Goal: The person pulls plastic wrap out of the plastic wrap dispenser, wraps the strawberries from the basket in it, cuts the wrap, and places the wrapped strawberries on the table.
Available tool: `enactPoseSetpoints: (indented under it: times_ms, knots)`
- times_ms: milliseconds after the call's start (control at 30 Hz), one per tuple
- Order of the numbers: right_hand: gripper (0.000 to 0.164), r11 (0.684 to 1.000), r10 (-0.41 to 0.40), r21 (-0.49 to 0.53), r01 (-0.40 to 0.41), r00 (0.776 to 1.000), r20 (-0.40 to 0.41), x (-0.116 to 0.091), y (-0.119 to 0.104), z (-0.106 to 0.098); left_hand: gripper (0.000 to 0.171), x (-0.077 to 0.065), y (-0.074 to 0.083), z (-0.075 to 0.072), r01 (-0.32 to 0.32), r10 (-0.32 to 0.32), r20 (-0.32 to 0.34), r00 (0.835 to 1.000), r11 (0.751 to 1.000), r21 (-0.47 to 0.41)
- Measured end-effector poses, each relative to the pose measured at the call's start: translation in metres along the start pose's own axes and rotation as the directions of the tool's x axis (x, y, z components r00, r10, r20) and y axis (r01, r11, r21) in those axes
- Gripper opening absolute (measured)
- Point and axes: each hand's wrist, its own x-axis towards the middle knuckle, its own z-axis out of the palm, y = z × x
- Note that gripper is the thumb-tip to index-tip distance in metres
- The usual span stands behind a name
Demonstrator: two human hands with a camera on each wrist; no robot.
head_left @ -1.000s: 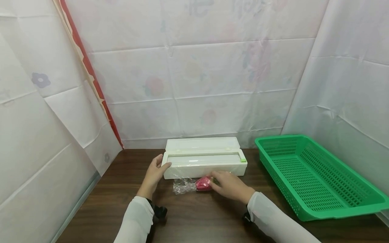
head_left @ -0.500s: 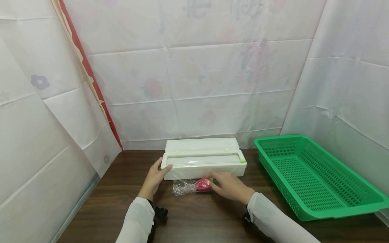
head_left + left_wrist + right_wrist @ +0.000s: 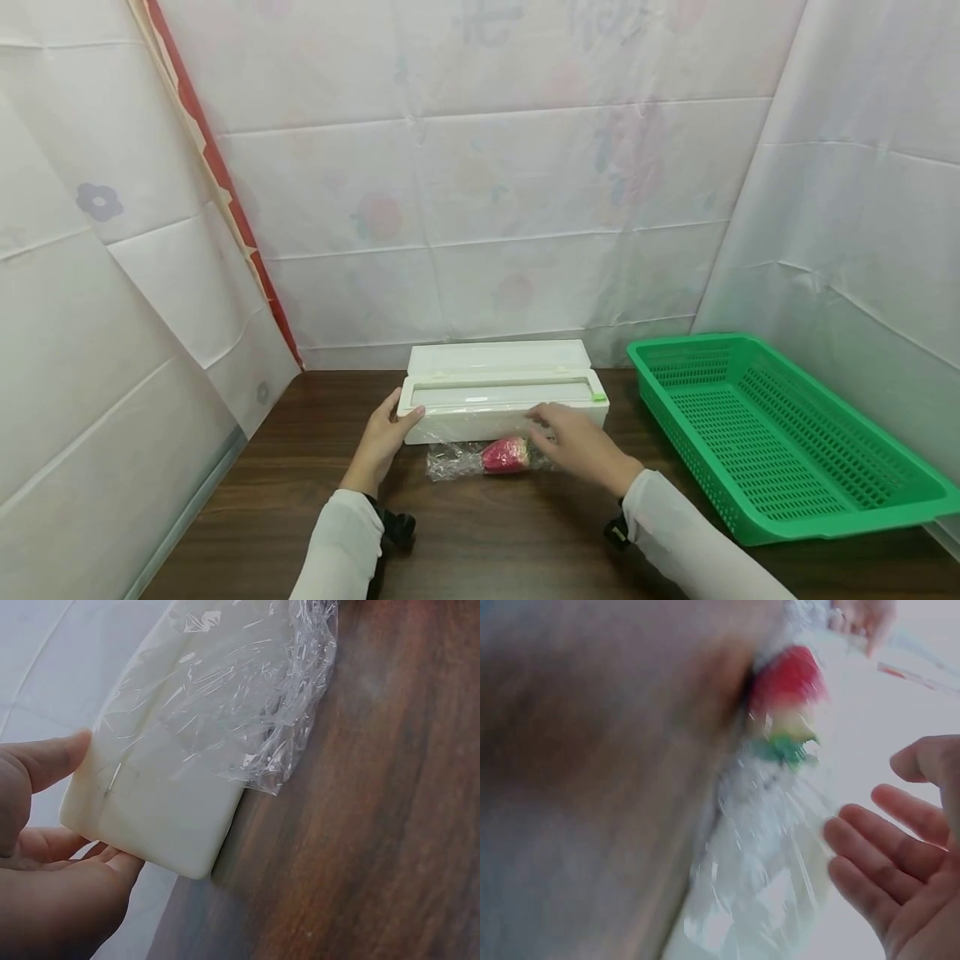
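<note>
White box (image 3: 480, 423) gripped by L hand (image 3: 381, 437); R hand (image 3: 579, 442) nr film-wrapped red item (image 3: 505, 456).

The fruit (image 3: 505, 455) is mostly red, box (image 3: 491, 423) white, basket (image 3: 772, 458) green.

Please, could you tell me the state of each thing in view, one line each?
White box, uncovered
Box lid, swung back
Green tab, at box's right end
Clear film, pulled out, crumpled
Red item, covered by film
Green basket, upright, lidless
Left hand, gripping box
Right hand, holding nothing
</note>
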Motion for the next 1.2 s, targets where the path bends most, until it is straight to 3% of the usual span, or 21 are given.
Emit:
enactPoseSetpoints:
  times_ms: [200,300,500,633,833,1200]
  knots:
    - [0.022,0.995,0.041,-0.077,-0.059,0.974,-0.222,0.005,0.016,-0.019,0.085,0.0,-0.001,0.001,-0.013,0.013,0.003,1.0,1.0,-0.017]
    - [0.027,0.987,0.096,-0.101,-0.127,0.958,-0.269,0.005,0.027,-0.028,0.086,0.0,-0.001,0.001,-0.011,0.011,0.002,1.0,1.0,-0.014]
    - [0.041,0.948,0.269,-0.107,-0.299,0.936,-0.227,-0.004,0.048,-0.036,0.086,0.002,-0.004,0.002,-0.001,0.002,0.009,1.0,1.0,-0.02]
    - [0.045,0.922,0.343,-0.122,-0.367,0.922,-0.181,-0.01,0.056,-0.034,0.087,0.001,-0.006,0.002,0.001,-0.001,0.016,1.0,0.999,-0.035]
    - [0.038,0.926,0.355,-0.08,-0.368,0.924,-0.145,-0.014,0.059,-0.032,0.088,0.0,-0.008,0.001,0.001,-0.001,0.004,1.0,0.999,-0.041]
    - [0.03,0.946,0.3,-0.068,-0.317,0.936,-0.182,-0.015,0.065,-0.033,0.086,-0.002,-0.005,0.001,-0.006,0.006,-0.008,1.0,1.0,-0.019]
